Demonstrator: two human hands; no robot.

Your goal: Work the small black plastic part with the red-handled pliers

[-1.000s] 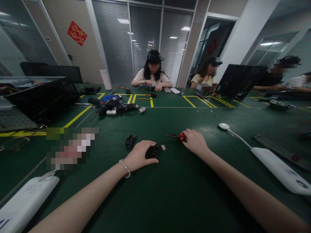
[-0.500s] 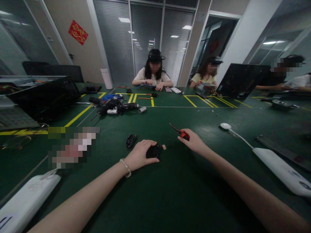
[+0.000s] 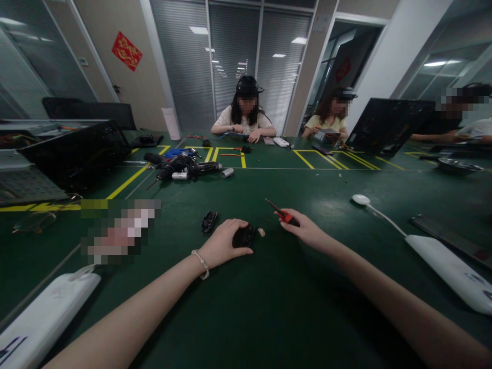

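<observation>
Just within left grip [image 3: 222, 243], black casing [image 3: 244, 237], partly covered

On the table [image 3: 249, 318], the casing [image 3: 243, 238] sits left of the pliers [image 3: 286, 217].

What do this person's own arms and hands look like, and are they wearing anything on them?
The left hand and right hand are ungloved. No sleeves show on the left arm or right arm. A thin, pale bracelet circles the left wrist.
</observation>
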